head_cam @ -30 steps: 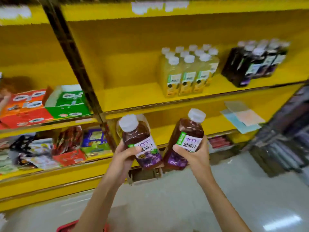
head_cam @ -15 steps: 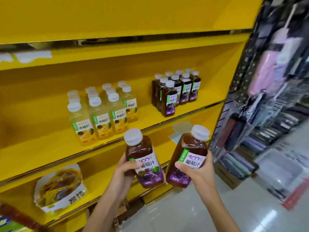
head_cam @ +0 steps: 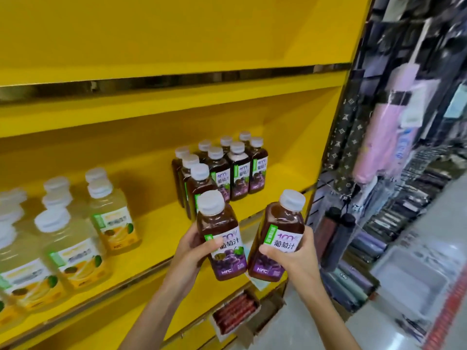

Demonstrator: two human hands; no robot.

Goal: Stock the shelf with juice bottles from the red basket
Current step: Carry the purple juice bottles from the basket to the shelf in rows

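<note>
My left hand point(head_cam: 192, 251) grips a dark grape juice bottle point(head_cam: 222, 238) with a white cap and purple label. A second, matching grape juice bottle point(head_cam: 278, 238) is held in my right hand point(head_cam: 294, 256), tilted a little to the right. Both bottles hover just in front of the yellow shelf point(head_cam: 156, 223), close below a group of several grape juice bottles point(head_cam: 222, 168) standing on it. The red basket is out of view.
Several pale yellow juice bottles point(head_cam: 68, 233) stand at the shelf's left. Below, a lower shelf holds a box of red packets point(head_cam: 235, 314). Hanging umbrellas and goods point(head_cam: 379, 147) fill a rack on the right, with grey floor beneath.
My view has swung right and closer to the shelf. Both hands carried their bottles up toward the group of grape juice bottles.
</note>
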